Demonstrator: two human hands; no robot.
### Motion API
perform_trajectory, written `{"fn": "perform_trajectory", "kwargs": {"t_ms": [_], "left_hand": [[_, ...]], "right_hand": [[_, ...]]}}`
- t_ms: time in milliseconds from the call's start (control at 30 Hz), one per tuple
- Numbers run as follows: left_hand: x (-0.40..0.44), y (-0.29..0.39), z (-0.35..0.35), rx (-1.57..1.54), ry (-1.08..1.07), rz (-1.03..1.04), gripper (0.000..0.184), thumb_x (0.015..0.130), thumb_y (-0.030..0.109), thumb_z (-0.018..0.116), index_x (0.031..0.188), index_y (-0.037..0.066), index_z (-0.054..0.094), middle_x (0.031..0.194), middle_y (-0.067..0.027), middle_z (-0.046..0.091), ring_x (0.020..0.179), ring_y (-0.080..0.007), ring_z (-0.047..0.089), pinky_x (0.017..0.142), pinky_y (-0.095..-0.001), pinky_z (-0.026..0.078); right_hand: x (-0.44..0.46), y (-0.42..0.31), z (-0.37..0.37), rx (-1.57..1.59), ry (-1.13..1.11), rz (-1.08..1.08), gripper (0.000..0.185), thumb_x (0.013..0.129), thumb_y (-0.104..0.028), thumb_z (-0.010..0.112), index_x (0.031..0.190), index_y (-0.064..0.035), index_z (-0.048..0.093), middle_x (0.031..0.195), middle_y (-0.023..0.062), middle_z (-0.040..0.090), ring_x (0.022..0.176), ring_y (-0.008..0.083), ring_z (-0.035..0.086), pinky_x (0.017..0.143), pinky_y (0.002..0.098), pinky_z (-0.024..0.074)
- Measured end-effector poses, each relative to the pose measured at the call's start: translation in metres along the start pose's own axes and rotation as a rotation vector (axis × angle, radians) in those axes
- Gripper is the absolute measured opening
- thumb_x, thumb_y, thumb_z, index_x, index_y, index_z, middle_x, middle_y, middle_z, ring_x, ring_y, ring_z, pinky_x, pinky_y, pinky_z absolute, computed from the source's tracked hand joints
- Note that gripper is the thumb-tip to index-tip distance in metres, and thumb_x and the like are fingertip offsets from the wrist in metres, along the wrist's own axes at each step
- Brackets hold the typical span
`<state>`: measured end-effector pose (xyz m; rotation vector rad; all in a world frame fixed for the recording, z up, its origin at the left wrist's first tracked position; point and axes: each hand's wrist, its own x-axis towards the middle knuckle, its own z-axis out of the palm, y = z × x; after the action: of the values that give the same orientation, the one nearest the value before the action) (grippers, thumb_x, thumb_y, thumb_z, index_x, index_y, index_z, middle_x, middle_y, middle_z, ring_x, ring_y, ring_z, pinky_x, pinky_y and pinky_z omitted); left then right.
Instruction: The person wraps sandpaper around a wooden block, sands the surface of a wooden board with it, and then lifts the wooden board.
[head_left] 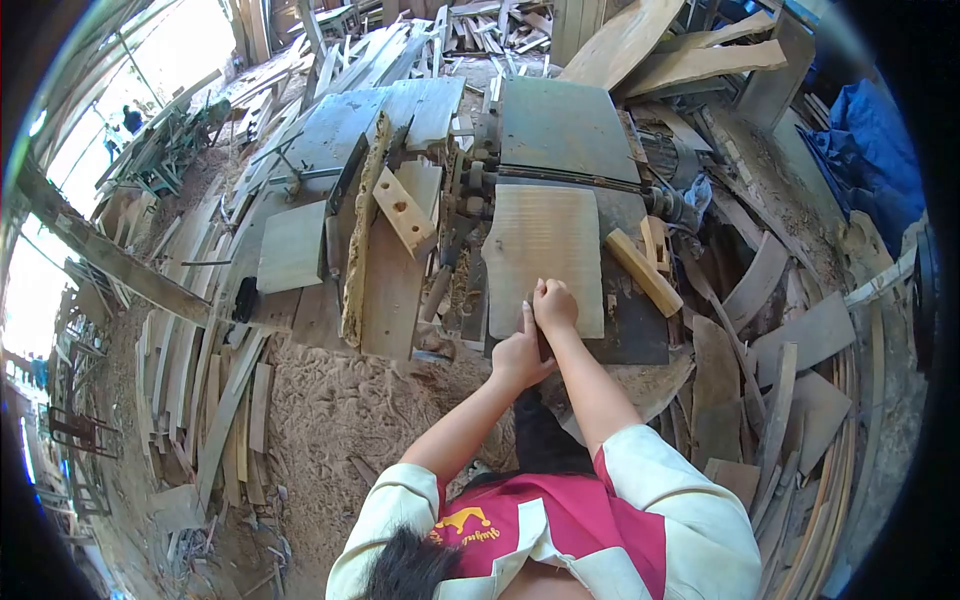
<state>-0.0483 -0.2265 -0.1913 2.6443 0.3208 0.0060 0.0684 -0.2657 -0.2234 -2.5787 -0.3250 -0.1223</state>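
Reaching forward in the head view, the person has both hands at the near end of a pale board [545,225], which extends away from them over a dark machine table [637,338]. The right hand [557,304] curls over the board; the left hand [517,360], forefinger extended, is just beside it. Whether either grips the wood is unclear.

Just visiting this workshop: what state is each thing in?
Wide board: lying flat, faintly striped crosswise.
Right hand: curled, on the board.
Left hand: at the board's near edge, one finger extended.
Wooden block: holed, lying slanted.
Blue tarp: crumpled.
Floor: covered in sawdust.
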Motion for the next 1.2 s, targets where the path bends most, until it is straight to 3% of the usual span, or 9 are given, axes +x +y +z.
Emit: {"fn": "perform_trajectory", "kwargs": {"t_ms": [333, 533, 800, 1200], "left_hand": [[0.039, 0.01, -0.004, 0.043, -0.149, -0.053, 0.112, 0.068, 0.055, 0.06, 0.13, -0.017, 0.002, 0.068, -0.0163, 0.062, 0.055, -0.0274, 0.062, 0.048, -0.0377, 0.049], [0.089, 0.013, -0.014, 0.022, -0.175, -0.118, 0.112, 0.068, 0.055, 0.06, 0.13, -0.018, 0.001, 0.07, -0.0177, 0.063, 0.059, -0.028, 0.063, 0.05, -0.0379, 0.049], [0.121, 0.015, -0.027, -0.005, -0.288, -0.177, 0.114, 0.067, 0.057, 0.059, 0.13, -0.018, -0.001, 0.07, -0.0181, 0.063, 0.058, -0.0299, 0.062, 0.048, -0.0397, 0.048], [0.32, -0.009, -0.035, 0.097, -0.23, -0.208, 0.113, 0.068, 0.057, 0.058, 0.133, -0.013, -0.002, 0.072, -0.0171, 0.063, 0.061, -0.0295, 0.063, 0.054, -0.0388, 0.05]], "right_hand": [[0.032, 0.004, 0.003, 0.048, -0.042, 0.013, 0.04, 0.088, -0.041, 0.043, 0.073, -0.0069, 0.06, 0.086, 0.0116, 0.061, 0.074, 0.034, 0.06, 0.064, 0.0452, 0.0474], [0.081, 0.003, 0.015, 0.073, -0.03, -0.001, 0.033, 0.086, -0.034, 0.047, 0.072, -0.0068, 0.06, 0.082, 0.0116, 0.061, 0.072, 0.0337, 0.059, 0.064, 0.0439, 0.0477], [0.108, -0.003, 0.008, 0.1, -0.17, -0.013, 0.029, 0.085, -0.032, 0.049, 0.072, -0.0081, 0.059, 0.08, 0.0118, 0.059, 0.069, 0.0338, 0.059, 0.061, 0.0454, 0.0474], [0.309, -0.012, 0.064, 0.122, -0.098, -0.024, 0.031, 0.086, -0.033, 0.045, 0.076, -0.0075, 0.061, 0.084, 0.013, 0.061, 0.075, 0.0344, 0.06, 0.066, 0.0455, 0.0482]]}}
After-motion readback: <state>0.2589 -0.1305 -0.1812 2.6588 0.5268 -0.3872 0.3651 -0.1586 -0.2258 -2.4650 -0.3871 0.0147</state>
